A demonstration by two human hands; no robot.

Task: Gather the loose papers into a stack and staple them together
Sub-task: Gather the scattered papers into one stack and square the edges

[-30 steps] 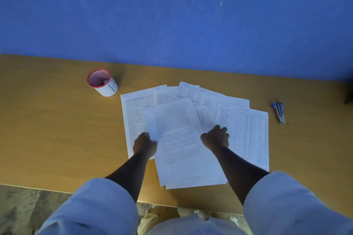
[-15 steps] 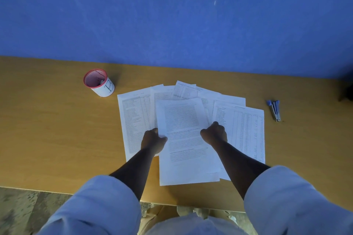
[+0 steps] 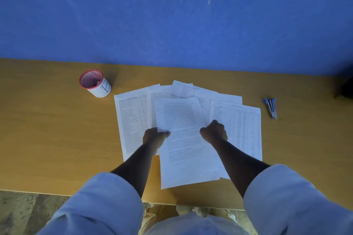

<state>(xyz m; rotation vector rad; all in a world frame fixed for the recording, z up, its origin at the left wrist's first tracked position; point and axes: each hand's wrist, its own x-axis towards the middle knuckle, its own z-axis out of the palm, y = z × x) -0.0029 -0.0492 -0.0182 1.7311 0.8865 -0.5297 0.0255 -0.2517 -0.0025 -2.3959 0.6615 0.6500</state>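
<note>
Although begun, far from finished. At far left, on the wooden desk [image 3: 47, 139], a red-rimmed mesh pen cup [image 3: 95, 83], well apart from the work and of no use for it. Next, the loose papers [image 3: 162, 99], fanned out flat in overlapping layers and not squared: a table sheet [image 3: 131, 120] at the left end, partly under its neighbours, with more pages peeking out at the back. Then the left hand [image 3: 154, 138], fingers curled and thumb on top, pinching the left edge of the text page [image 3: 183, 139], uppermost in the middle, a little askew, its near end close to the desk edge. On the opposite edge of that page, the right hand [image 3: 214, 132], closed like a fist and apparently gripping the paper, though with fingertips hidden. Further right, a sheet with columns of figures [image 3: 242, 129], partly under the right forearm, not pulled in. At far right, a blue stapler [image 3: 271, 108], lying on the desk well apart from the papers, touched by neither hand. Done so far, by judgement: perhaps only one or two pages brought to the middle. Left to do: drawing in the outer sheets from both sides, squaring the edges into one stack, fetching the stapler, pressing a staple through a corner.
</note>
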